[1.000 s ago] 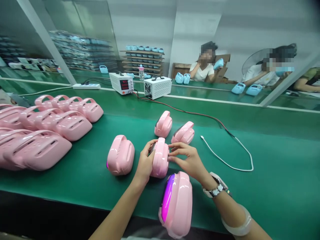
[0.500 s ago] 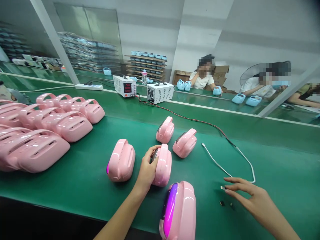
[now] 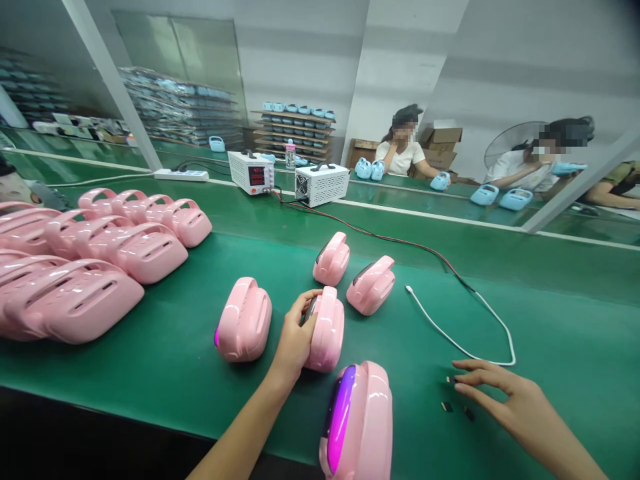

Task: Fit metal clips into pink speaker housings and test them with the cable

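My left hand (image 3: 299, 333) is wrapped round the dark-fronted side of a pink portable speaker (image 3: 329, 333) with a carry handle, which stands on the green table. Over the table to the right is my right hand (image 3: 500, 393), thumb and forefinger pinching a small dark memory card (image 3: 449, 379) with a gold end showing. Just below those fingertips lies another memory card (image 3: 446, 407), with a further dark card (image 3: 469, 414) beside it. Close to my left forearm, a speaker with a lit purple front (image 3: 367, 420) stands at the table's near side. A pink speaker (image 3: 245, 320) sits left of my hand.
Two pink speakers (image 3: 332, 259) (image 3: 371, 285) stand behind the held one. Rows of pink speakers (image 3: 100, 300) fill the left. A white cable (image 3: 440, 337) runs from the power supply (image 3: 250, 173), beside a vented box (image 3: 321, 185). Co-workers (image 3: 403, 150) sit across with blue units.
My right hand's fingers have shifted slightly with the small card at their tips. My left hand keeps its hold on the speaker. The whole view has moved a little.
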Available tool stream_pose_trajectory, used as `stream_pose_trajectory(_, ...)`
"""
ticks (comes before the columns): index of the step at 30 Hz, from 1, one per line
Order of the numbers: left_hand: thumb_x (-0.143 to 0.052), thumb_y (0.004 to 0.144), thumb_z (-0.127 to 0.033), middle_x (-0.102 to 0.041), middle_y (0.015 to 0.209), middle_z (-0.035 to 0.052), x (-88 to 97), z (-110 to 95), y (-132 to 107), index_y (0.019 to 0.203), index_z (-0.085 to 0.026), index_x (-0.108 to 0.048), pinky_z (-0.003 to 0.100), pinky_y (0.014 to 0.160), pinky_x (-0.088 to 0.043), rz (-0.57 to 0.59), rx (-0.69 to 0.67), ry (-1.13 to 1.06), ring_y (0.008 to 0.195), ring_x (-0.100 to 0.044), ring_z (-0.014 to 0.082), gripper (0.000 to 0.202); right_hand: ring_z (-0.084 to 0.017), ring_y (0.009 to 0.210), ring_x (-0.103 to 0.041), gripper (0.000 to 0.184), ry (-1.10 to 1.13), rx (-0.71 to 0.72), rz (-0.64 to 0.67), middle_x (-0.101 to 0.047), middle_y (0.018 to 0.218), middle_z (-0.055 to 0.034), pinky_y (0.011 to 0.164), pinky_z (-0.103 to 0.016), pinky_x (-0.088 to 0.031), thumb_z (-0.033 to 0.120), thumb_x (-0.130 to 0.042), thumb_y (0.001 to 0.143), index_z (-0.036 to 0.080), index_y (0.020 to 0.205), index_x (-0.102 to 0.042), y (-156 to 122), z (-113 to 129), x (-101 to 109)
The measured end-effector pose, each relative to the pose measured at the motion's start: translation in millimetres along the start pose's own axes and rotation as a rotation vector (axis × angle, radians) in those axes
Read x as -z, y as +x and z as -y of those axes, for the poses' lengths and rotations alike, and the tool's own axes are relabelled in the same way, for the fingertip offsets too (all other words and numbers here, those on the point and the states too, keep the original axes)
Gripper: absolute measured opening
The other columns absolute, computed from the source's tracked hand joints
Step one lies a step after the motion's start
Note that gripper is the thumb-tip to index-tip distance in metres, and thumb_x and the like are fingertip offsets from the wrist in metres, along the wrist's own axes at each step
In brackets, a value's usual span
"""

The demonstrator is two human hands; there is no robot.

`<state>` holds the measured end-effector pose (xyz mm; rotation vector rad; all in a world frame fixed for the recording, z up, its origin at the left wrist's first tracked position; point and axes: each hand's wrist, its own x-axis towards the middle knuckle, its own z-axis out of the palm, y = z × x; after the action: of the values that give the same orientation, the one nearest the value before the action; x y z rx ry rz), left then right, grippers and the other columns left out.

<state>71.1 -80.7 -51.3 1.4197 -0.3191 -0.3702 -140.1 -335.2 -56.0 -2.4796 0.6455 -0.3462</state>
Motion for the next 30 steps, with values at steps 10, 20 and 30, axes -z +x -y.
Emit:
stream_pose_trajectory(10,-0.058,0.071,-0.032,-0.064,0.113,0.0079,0.2,3,1,0.108,-0.018,-0.060,0.034,0.094,-0.040,-0.001,-0.028,-0.030,0.111,-0.055,0.0267,0.040,-0.024,0.082,-0.070,0.022,0.341,0.249,-0.086,-0.074,0.086,-0.0080,0.075,-0.033,-0.059,0.043,-0.069,0.077,0.024,0.070,-0.076,16,75,-29)
stream_pose_trajectory(20,-0.059,0.074,-0.031,-0.063,0.116,0.0076,4.5,8,1,0.112,-0.018,-0.058,0.032,0.090,-0.043,0.022,-0.026,-0.039,0.111,-0.057,0.0257,0.040,-0.019,0.076,-0.067,0.005,0.586,0.443,-0.021,-0.072,0.080,-0.0040,0.070,-0.031,-0.053,0.016,-0.074,0.074,0.021,0.072,-0.074,54,132,-78)
stream_pose_trajectory(30,-0.061,0.075,-0.030,-0.060,0.123,0.0077,6.2,10,-1,0.116,-0.019,-0.058,0.033,0.094,-0.043,0.001,0.004,-0.033,0.113,-0.056,0.0265,0.043,-0.018,0.076,-0.066,0.007,0.518,0.487,0.006,-0.072,0.079,-0.0037,0.072,-0.032,-0.050,0.015,-0.073,0.075,0.021,0.074,-0.074,58,130,-80)
